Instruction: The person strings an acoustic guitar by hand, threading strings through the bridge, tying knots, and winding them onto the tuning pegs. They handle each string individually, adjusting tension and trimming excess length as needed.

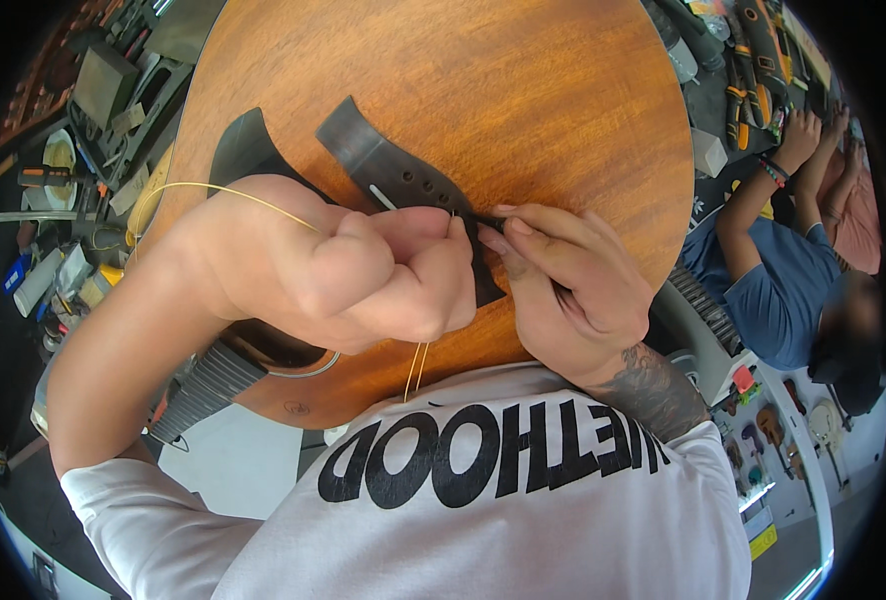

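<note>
An acoustic guitar body point(563, 110) with a brown wooden top lies in front of me. Across it sits the dark bridge point(358, 140), with open pin holes and a white saddle point(382, 196). My left hand point(363, 270) is closed over the bridge, thumb and fingertips pinching a thin golden guitar string point(233, 189). The string loops out past the wrist, and strands hang below the fist. My right hand point(583, 285) pinches a small dark piece point(487, 221), seemingly a bridge pin, at the bridge beside the left fingertips. The fingers hide its tip and part of the bridge.
The fretboard point(208, 388) runs toward the lower left, beside the partly hidden soundhole. Tools and boxes crowd the left bench, including an orange-and-black screwdriver point(48, 177). Pliers point(738, 115) lie at the upper right. Two people sit on the right; one wears a blue shirt point(763, 285).
</note>
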